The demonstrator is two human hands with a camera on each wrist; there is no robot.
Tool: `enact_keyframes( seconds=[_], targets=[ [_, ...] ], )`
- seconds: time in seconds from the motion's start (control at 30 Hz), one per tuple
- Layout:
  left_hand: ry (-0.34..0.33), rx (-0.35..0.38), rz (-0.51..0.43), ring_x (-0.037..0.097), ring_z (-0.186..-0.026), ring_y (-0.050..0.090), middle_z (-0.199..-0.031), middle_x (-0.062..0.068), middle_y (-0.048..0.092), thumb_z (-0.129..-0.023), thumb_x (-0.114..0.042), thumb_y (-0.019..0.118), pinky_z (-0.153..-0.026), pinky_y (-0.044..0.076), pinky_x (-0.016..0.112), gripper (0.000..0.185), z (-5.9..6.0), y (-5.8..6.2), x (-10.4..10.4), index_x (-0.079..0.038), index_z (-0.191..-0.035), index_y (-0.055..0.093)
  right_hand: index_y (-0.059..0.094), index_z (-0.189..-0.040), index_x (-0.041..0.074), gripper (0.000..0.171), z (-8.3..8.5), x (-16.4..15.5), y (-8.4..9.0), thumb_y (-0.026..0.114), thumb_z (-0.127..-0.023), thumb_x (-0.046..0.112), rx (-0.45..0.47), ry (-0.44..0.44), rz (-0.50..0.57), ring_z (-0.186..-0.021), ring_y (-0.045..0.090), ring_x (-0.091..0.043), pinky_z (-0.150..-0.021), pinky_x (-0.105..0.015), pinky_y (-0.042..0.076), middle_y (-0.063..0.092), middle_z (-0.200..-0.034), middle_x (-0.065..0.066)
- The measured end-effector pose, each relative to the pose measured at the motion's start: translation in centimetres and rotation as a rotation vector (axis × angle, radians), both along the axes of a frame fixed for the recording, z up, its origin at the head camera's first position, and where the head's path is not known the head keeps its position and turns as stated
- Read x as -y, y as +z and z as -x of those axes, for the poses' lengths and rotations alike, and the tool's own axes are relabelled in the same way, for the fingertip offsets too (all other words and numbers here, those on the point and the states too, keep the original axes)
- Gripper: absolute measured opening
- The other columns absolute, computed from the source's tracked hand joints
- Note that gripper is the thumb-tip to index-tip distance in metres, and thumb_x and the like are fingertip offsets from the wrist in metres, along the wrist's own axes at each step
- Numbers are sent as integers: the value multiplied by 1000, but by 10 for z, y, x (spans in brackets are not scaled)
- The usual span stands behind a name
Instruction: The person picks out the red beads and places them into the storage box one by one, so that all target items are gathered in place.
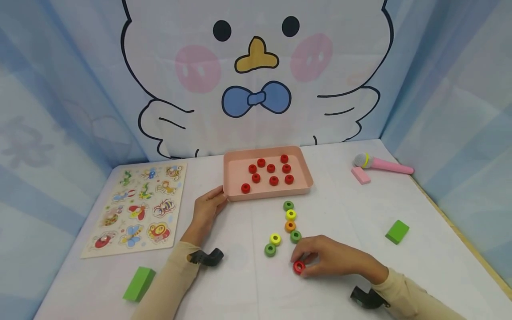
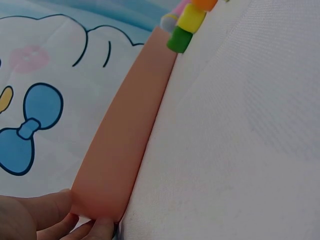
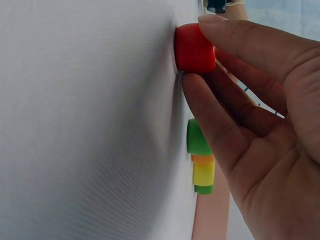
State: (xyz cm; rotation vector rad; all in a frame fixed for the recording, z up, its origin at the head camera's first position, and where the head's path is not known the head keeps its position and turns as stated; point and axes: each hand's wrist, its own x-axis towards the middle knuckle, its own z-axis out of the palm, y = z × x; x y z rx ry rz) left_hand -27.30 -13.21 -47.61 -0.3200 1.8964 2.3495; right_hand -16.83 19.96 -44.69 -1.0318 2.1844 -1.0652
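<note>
A pink tray (image 1: 264, 195) with several red beads (image 1: 270, 168) in it stands at the back middle. My left hand (image 1: 207, 211) holds its near left corner; in the left wrist view the thumb (image 2: 52, 209) lies at the tray's wall (image 2: 122, 135) and fingertips are lower on the same corner. On the tabletop, my right hand (image 1: 332, 257) pinches a red bead (image 1: 299, 267) between thumb and fingers, its hole facing up. In the right wrist view that red bead (image 3: 194, 48) is right at the white cloth. Just beyond it are a green bead (image 1: 295, 236) and an orange bead (image 1: 290, 226).
That bent row continues with a yellow bead (image 1: 291, 215) and a green bead (image 1: 288, 205). Left of it lie another yellow bead (image 1: 275, 239) and green bead (image 1: 270, 250). An insect puzzle board (image 1: 180, 195), green blocks (image 1: 139, 284), a pink block (image 1: 361, 175) and a toy microphone (image 1: 390, 166) lie around.
</note>
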Motion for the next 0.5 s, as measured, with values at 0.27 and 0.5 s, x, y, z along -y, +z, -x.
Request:
enact_keyframes(
  seconds=[0.27, 0.5],
  targets=[
    [12, 11, -1, 21, -124, 54, -142, 11, 52, -96, -3, 62, -100, 48, 28, 44, 1, -1, 0, -3, -139, 55, 72, -106, 17, 20, 5, 3, 0, 76, -87, 14, -31, 9, -8, -92, 62, -7, -83, -25, 57, 63, -101, 11],
    [15, 15, 1, 20, -123, 56, -141, 10, 54, -95, -5, 63, -99, 48, 27, 44, 2, -1, 0, -4, -138, 56, 72, -107, 19, 20, 10, 3, 3, 76, -87, 18, -31, -8, -29, -92, 61, -6, -84, -24, 56, 63, -102, 12]
  ],
)
